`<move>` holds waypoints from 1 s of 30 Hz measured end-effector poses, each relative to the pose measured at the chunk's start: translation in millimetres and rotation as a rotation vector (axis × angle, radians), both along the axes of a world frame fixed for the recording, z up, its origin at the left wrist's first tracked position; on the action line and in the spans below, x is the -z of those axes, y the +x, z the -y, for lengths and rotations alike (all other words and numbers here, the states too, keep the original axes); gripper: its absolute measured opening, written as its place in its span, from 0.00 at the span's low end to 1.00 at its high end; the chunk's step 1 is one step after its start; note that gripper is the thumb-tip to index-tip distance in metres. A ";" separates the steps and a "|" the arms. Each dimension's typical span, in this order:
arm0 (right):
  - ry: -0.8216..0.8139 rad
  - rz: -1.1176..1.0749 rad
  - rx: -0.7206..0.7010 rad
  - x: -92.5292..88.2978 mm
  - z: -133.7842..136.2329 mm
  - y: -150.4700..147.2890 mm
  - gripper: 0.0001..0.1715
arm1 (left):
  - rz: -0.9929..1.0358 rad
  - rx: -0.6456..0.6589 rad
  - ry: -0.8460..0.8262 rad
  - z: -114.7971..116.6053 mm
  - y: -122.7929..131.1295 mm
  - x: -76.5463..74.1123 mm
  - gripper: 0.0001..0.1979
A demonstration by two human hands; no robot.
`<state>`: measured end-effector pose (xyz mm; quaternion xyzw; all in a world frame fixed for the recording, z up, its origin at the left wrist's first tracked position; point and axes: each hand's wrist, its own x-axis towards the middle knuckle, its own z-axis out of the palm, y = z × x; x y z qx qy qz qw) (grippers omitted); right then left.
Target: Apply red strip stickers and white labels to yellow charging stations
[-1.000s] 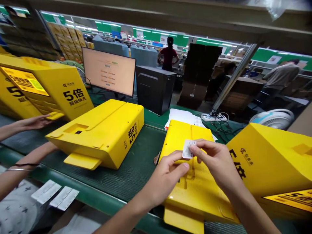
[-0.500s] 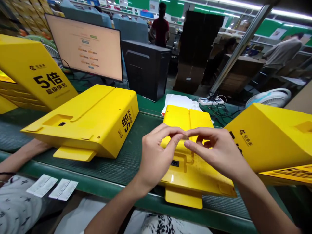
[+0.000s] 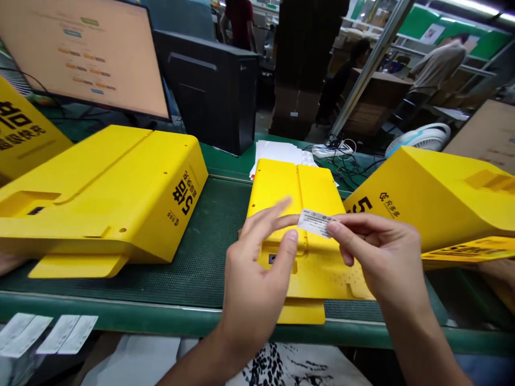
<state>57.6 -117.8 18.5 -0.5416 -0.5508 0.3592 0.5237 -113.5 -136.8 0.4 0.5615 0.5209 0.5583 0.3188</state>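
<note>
My right hand pinches a small printed label between thumb and fingers. My left hand has its thumb and fingers apart, some blurred by motion; one fingertip is at the label's left edge, and whether it touches cannot be told. Both hands are above a yellow casing with a black power socket and a tab jutting over the near edge. A similar yellow casing lies to the left, and another yellow casing with black lettering leans at the right.
The casings rest on a green conveyor belt. Paired white labels hang at its front edge, left. Behind stand a monitor, a computer tower, papers, cables and a fan. Other people's hands show at both sides.
My hands have moved apart, and the label now shows flat in my right hand. My left fingers have spread. The view has shifted, with the left casing further left in it.
</note>
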 end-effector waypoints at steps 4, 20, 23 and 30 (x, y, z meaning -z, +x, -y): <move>-0.098 0.041 0.135 9.5 4.1 35.5 0.08 | -0.325 -0.247 0.034 -1.0 -18.1 12.2 0.31; -0.306 0.122 0.184 38.7 20.9 47.0 0.13 | -0.467 0.121 -0.339 -17.2 -41.1 39.0 0.36; -0.310 0.125 0.159 37.1 19.6 48.5 0.13 | -0.434 0.114 -0.324 -18.1 -40.5 40.4 0.38; -0.320 0.115 0.148 34.8 19.7 46.1 0.11 | -0.388 0.112 -0.303 -18.9 -40.4 42.5 0.39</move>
